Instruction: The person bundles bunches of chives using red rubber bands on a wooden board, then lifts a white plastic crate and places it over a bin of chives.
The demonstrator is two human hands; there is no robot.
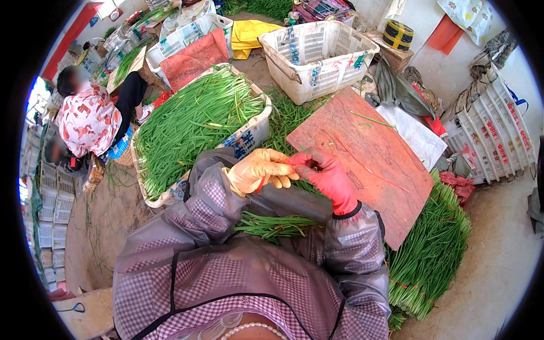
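- Centrally, the left hand, in a yellow glove, and the right hand, in a red one, met near the left corner of the reddish board, the landmark for places below.
- Fingers of both hands were drawn together in a pinch, the tips meeting; whether anything thin was clamped between them could not be told.
- Lap greens lay left of the board's near corner, on the wearer's side of the fingers and apart from the gloves; their long axis ran roughly crosswise, left to right.
- Of the two hands, the left appeared nearer to these stalks, the right nearer to the board.
- Loose greens filled a white basket left of the board; tied bundles lay along its right-hand edge, toward the wearer.
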